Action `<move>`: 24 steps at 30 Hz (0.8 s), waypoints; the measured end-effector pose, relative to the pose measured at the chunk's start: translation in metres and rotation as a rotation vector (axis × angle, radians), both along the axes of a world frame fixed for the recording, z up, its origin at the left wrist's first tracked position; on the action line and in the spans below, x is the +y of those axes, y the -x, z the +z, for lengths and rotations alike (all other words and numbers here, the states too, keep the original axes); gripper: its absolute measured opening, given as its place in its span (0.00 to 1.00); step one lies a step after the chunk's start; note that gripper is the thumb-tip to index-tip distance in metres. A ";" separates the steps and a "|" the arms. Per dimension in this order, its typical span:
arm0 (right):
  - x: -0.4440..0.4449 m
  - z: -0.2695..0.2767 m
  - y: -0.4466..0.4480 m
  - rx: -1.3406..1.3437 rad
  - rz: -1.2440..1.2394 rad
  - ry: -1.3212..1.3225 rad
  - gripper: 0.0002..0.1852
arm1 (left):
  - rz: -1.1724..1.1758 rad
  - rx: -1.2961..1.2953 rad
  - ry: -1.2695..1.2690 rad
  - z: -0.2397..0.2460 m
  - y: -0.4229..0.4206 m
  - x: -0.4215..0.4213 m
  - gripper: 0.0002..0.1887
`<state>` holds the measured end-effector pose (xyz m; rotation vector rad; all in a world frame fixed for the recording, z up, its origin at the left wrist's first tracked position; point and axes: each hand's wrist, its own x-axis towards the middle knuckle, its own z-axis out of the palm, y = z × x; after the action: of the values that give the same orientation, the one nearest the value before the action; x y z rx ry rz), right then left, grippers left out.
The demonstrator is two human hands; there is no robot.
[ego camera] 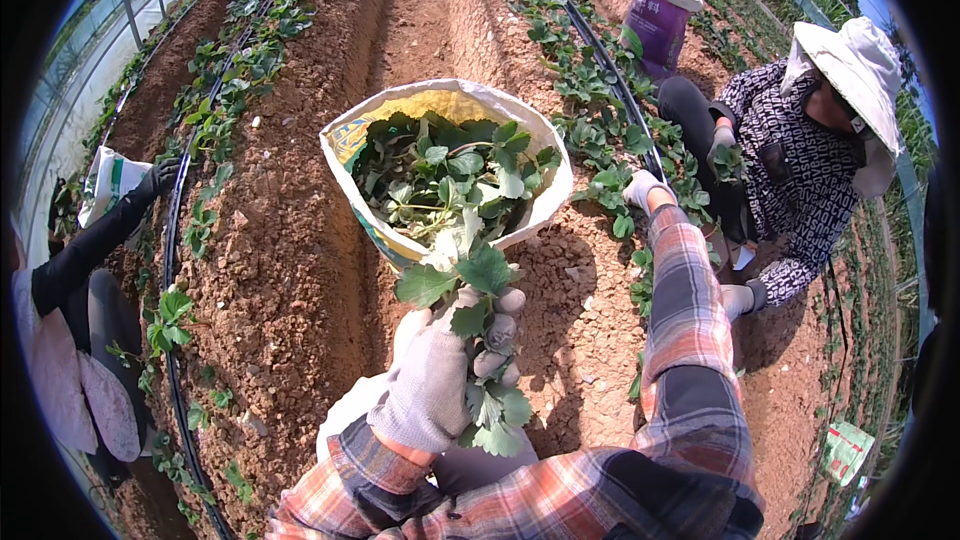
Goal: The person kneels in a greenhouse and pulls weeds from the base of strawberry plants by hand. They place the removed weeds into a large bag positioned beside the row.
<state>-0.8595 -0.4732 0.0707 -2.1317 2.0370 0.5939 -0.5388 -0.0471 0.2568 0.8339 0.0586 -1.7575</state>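
My left hand [450, 367], in a grey knitted glove, is closed around a bunch of strawberry leaves [499, 416] just below a woven plastic sack [551, 217]. The sack's rim is rolled open, and cut or pulled strawberry leaves [450, 172] fill its mouth. My right hand [646, 191], gloved too, reaches forward to the strawberry plants [600, 142] on the bed at the right, beside a black drip hose [611, 64]. Its fingers are partly hidden among the foliage, so whether they grip anything cannot be told.
A co-worker in a white hat [855, 75] crouches close by my right arm, holding leaves. Another person's black sleeve [97, 240] reaches over the left bed. A purple sack [656, 30] stands at the upper right. A furrow [412, 15] runs ahead between raised soil beds.
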 end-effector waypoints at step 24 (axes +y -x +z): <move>0.293 0.140 -0.096 -0.241 0.601 0.419 0.12 | -0.098 -0.707 0.535 -0.008 0.057 -0.039 0.27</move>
<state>-0.7635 -0.1799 0.2111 -2.9094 1.4755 -0.0624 -0.5959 -0.0860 0.2490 1.0092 -0.8902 -1.3728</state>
